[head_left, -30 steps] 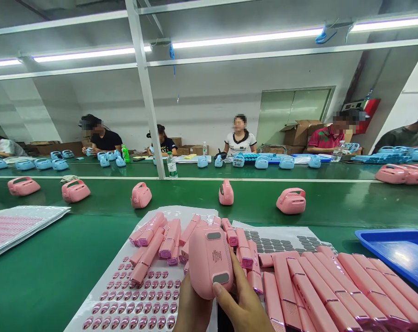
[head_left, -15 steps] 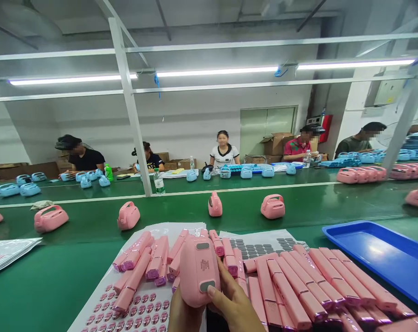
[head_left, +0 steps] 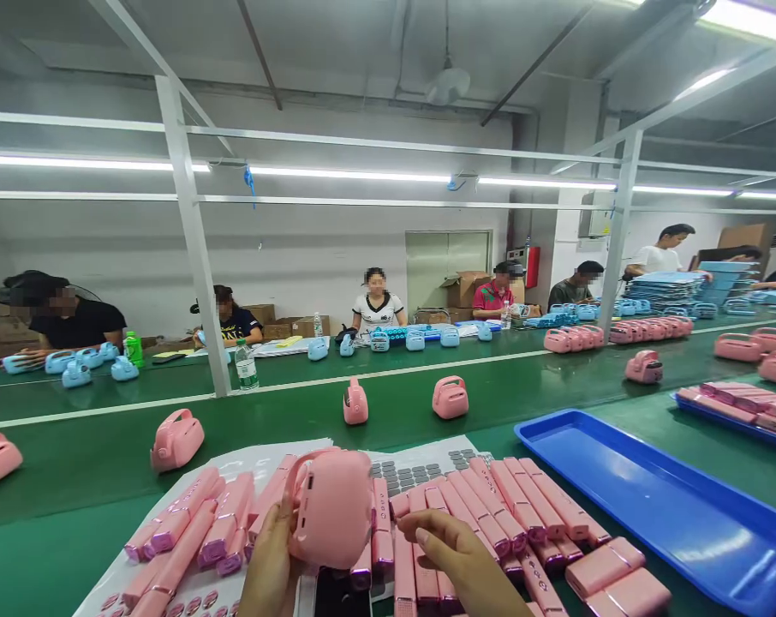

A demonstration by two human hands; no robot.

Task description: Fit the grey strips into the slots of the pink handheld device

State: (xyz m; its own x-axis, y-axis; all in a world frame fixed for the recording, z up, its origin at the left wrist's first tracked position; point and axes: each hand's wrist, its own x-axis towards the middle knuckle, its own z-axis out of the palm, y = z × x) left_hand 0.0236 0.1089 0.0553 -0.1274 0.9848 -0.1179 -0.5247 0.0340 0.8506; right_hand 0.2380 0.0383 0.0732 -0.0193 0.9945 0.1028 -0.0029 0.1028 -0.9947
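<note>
Holding pink handled unit in my L hand, prob mid-handling; R hand spread loosely nearby. Next move prob needs steady L grip.

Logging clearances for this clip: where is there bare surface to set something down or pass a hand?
Bare patches: the middle of the near blue tray; the green tabletop left of the white sheet; the green belt between two pink speakers, and. Crowded: the pink bars around both hands.
</note>
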